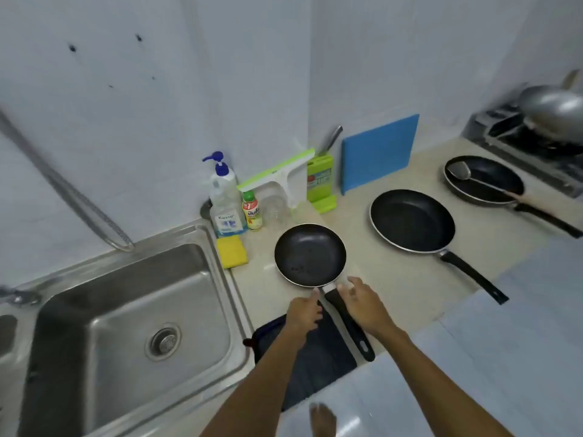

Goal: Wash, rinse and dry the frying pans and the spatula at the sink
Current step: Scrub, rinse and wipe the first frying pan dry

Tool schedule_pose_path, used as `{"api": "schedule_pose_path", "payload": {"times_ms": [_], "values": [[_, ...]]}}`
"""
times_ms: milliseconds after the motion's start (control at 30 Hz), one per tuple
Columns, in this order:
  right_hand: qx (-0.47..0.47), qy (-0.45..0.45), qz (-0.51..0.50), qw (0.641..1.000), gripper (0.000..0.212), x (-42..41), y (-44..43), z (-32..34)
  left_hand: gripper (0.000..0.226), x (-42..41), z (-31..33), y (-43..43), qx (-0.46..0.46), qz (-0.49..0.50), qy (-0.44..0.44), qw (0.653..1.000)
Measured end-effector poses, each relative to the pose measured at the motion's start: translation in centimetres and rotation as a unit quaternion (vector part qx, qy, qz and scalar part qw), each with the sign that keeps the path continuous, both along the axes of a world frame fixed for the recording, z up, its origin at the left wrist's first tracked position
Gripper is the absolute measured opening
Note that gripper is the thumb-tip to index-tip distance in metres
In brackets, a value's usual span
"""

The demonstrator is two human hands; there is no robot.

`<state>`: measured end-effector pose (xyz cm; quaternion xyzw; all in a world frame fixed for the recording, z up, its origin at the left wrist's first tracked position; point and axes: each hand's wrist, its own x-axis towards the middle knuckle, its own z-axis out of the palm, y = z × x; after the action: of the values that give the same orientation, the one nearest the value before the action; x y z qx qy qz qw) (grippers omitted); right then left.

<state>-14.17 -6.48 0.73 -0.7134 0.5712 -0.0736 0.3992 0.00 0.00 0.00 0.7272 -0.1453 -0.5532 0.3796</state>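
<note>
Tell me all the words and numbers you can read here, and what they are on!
"Kosso", as best it reads: on the clear pump bottle; the small print below is blurred.
"7": on the small green-capped bottle; its other writing is too blurred.
Label on the green knife holder: too blurred to read.

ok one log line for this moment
phase: pre-wash | left hand, right hand: either side of small pan handle, not gripping | spatula: in far pan

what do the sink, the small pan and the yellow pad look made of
Sink: likely stainless steel, brushed, with grey reflective sheen. Small pan: seemingly metal with matte black nonstick coating; pale rim shows bare. Yellow pad: probably foam sponge, dull and soft-edged.
</note>
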Motion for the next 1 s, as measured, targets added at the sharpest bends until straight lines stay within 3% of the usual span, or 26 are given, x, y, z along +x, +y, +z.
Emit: {"api": "schedule_pose_path", "payload": {"times_ms": [167,233,300,600,767,1000], "values": [[0.153,-0.108,-0.069,0.98,0.037,-1.7,1.3,-3.4,0.034,-1.9,-1.8,-2.3,0.016,0.134,0.08,0.988],[0.225,-0.174,-0.097,0.954,0.027,-1.8,1.6,-3.8,0.033,-2.1,-1.6,-2.9,0.018,0.136,0.107,0.985],[0.235,-0.189,-0.083,0.95,0.023,-1.6,1.9,-3.8,0.03,-2.4,-1.1,-3.2,0.028,0.109,0.123,0.986],[0.109,-0.181,-0.083,0.974,0.039,0.0,3.5,-3.8,0.02,-2.4,-0.3,-2.7,-0.018,0.141,0.186,0.972],[0.051,-0.178,-0.053,0.981,0.065,2.1,5.0,-2.6,0.026,-0.1,1.2,-0.9,-0.069,0.132,0.2,0.969],[0.01,-0.19,0.019,0.982,0.051,10.8,8.4,-0.8,0.027,8.5,3.8,4.4,-0.126,0.163,0.182,0.961]]}}
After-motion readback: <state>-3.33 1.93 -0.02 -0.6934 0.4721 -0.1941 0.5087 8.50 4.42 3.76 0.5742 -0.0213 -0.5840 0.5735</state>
